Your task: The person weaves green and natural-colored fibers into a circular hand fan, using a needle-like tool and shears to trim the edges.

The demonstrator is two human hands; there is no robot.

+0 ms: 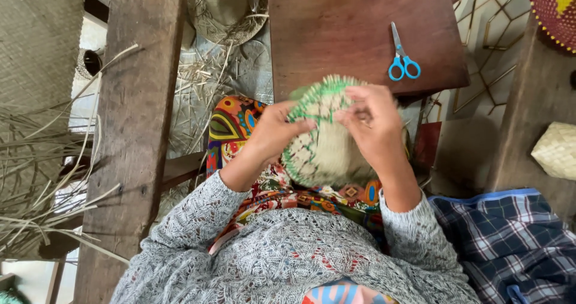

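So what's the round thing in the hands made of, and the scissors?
The round piece looks woven from pale dried straw or palm strips, matte, with a green-dyed edge; the criss-cross weave shows. The scissors seem to have shiny metal blades and smooth blue handles, probably plastic. Both hands, left and right, grip the weave.

surface: a small dark brown wooden tabletop [336, 28], worn and scuffed, its near edge just beyond the hands
on it: a pair of blue-handled scissors [402, 57] lying flat near the right edge, blades closed and pointing toward the far edge, handles toward the near right corner
second surface: a rough wooden beam [135, 118] to the left, running from far to near
on it: a few dry straw strips [90, 154] leaning over its left edge
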